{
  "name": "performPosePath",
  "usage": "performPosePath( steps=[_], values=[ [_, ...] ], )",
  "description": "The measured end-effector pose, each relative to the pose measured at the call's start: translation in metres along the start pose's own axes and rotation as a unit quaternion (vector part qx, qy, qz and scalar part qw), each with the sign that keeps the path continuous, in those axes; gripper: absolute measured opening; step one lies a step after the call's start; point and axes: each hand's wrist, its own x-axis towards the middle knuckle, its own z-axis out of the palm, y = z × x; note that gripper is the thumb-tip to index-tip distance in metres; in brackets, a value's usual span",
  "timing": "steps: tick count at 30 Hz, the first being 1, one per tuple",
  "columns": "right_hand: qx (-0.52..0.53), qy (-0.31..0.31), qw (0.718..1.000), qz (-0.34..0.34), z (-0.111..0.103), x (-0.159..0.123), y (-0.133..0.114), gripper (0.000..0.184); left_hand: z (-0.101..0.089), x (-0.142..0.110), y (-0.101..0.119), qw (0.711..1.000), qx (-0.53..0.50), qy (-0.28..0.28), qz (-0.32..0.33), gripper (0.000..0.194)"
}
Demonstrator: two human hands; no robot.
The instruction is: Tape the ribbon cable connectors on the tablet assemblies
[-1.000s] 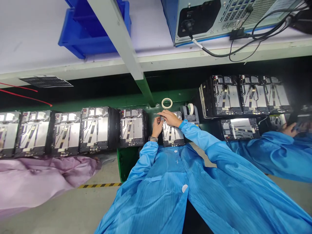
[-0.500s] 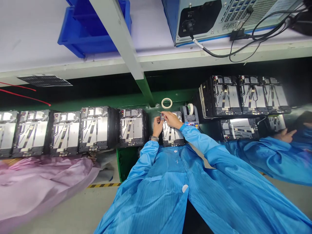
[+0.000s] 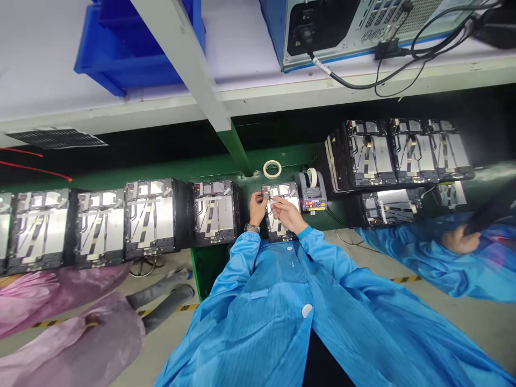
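Note:
In front of me lies a flat electronic panel, with a silvery plate, dark strips and a black lower edge. My left hand is at its upper left corner, thumb and fingers drawn together against the small parts there. Whatever is between those fingertips is too small to make out. Over the middle of the panel, my right hand is closed in a pinch, its fingertips pointing toward the left hand. A thin, pale thing may be in this pinch, but its kind does not show.
Behind the panel lies a tape roll; to its right stands a tape dispenser. Similar panels are stacked at left and right. Co-workers' sleeves show at both sides. A shelf beam hangs overhead.
My right hand has drawn back from the panel's top edge toward its middle. The left hand stays at the upper left corner. At left, the pink-clothed co-worker's sleeve has shifted.

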Motion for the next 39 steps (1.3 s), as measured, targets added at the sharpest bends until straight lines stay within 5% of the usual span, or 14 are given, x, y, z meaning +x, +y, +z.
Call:
performPosePath(
  steps=[9,39],
  values=[
    [0.123,0.014,0.990,0.063,0.006,0.014,0.010,0.039,0.002,-0.007,0.009,0.999,0.001,0.020,0.051,0.047],
    [0.166,0.044,0.979,0.108,0.010,0.017,0.005,0.024,-0.008,-0.005,0.018,0.986,0.101,-0.023,0.128,0.021]
  ],
)
